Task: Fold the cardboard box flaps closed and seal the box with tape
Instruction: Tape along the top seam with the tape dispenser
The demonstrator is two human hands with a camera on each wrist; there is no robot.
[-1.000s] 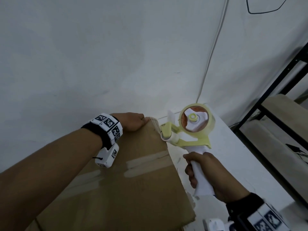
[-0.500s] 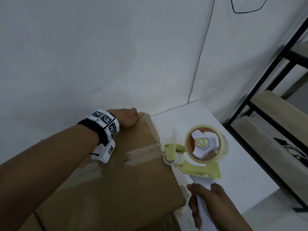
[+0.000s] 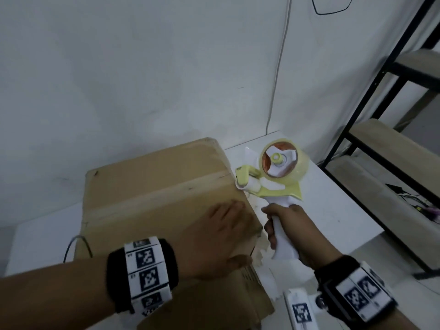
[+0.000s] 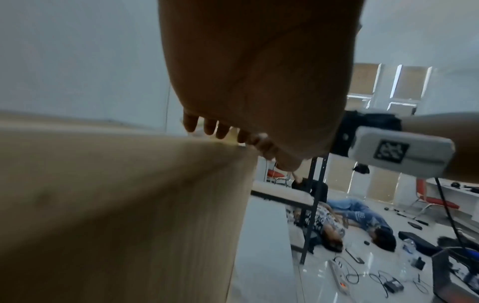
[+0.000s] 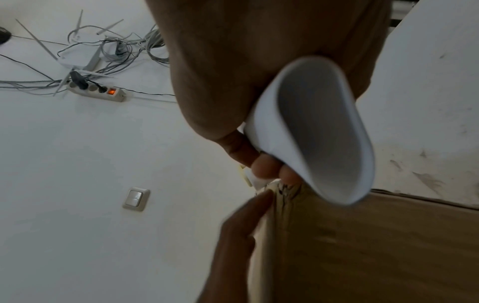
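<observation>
Now, noted from my own head and wrist views:

Box: cardboard box (image 3: 152, 194) sits on the white worktop (image 3: 316, 210), back against the wall; top flaps folded down, a strip of tape (image 3: 166, 198) running across the top along the seam to the right edge.

Left grip: my left hand (image 3: 214, 239) lies flat on the box top near its right front corner, fingers straight and spread, pressing the cardboard, holding nothing. From the left wrist view the fingertips (image 4: 210, 127) reach to the box edge.

Right grip: my right hand (image 3: 285, 232) is clenched round the white handle of the tape dispenser (image 3: 273, 177), fingers wrapped, thumb on top.

Dispenser: yellow-green frame, clear tape roll upright on its hub; its roller end is touching the right top edge of the box where the tape strip ends. Whether tape still joins it to the box I cannot tell.

Surroundings: black-framed shelf rack (image 3: 381, 129) to the right of the worktop; a thin white cable (image 3: 278, 67) runs down the wall; power strip (image 5: 98, 92) with a lit switch in the right wrist view.
</observation>
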